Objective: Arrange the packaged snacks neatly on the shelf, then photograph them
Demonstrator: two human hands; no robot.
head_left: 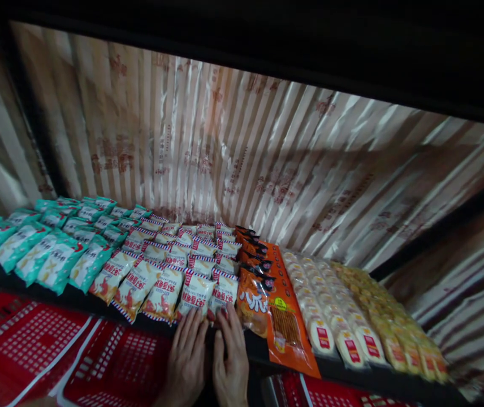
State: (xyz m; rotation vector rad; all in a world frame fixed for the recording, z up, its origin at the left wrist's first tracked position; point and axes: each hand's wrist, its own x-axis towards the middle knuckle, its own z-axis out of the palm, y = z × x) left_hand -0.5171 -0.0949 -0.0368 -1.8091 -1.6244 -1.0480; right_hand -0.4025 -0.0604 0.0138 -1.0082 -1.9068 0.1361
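My left hand (186, 353) lies with its fingers stretched out against the lower front of a white and red snack bag (193, 291). Beside it, my right hand (230, 350) has its fingers extended onto the bottom of the neighbouring snack bag (224, 287). Both hands are open, backs upward, and neither is wrapped round a bag. These two bags are at the right end of the front row of similar striped-edge bags (163, 291). Just right of my right hand stands an orange and black snack bag (253, 299).
Teal snack bags (57, 260) fill the shelf's left end. To the right are a flat orange packet (288, 322), round white packaged snacks (322, 333) and yellowish packets (394, 345). Red baskets (119, 362) sit below the black shelf edge (352, 370). Striped plastic sheeting (208, 135) hangs behind.
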